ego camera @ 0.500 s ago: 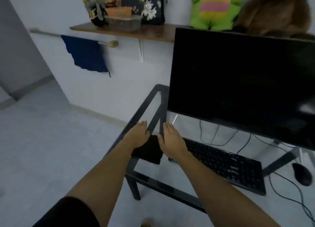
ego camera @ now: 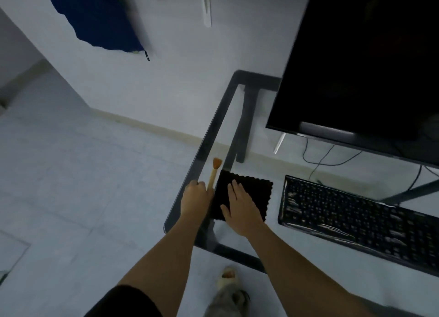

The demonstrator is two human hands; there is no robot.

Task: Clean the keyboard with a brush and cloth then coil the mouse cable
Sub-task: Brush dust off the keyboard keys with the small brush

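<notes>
Hidden: brush (ego camera: 213, 174) handle's end, under your left hand (ego camera: 196, 196) (fingers clenched round it).
Right hand (ego camera: 240, 206): fingers flat on cloth (ego camera: 257, 192).
Changed: brush newly visible, left of cloth.

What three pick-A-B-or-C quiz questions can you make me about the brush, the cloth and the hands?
1. Where does the black cloth lie?
A on the floor; B on the glass desk beside the keyboard; C on a shelf.
2. What colour are the bristles of the brush?
A orange; B green; C white.
3. What is the right hand doing?
A making a fist; B pointing up; C lying flat on the black cloth.

Answers: 1 B, it rests on the glass between the brush and the keyboard; 2 A, the tuft above the left hand is orange; 3 C, its fingers lie straight on the fabric.
</notes>
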